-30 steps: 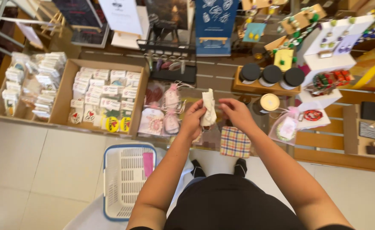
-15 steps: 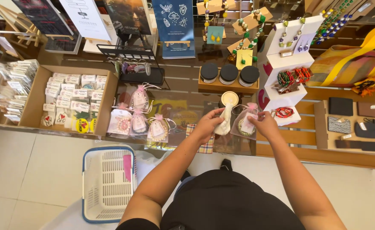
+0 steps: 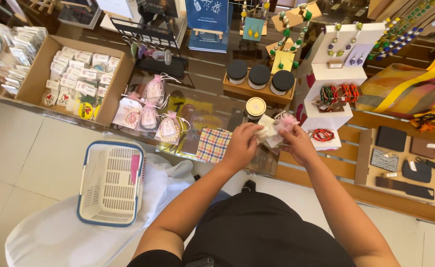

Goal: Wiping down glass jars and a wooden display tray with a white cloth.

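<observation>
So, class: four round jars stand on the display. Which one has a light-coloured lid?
The single jar standing alone, nearest the hands, just behind the left hand. The three jars on the wooden tray have black lids.

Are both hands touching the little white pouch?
Touching. The head view shows the left hand and the right hand both gripping the pouch, fingers wrapped on it.

Both hands, left hand and right hand, hold a small cream pouch above the display table
</observation>
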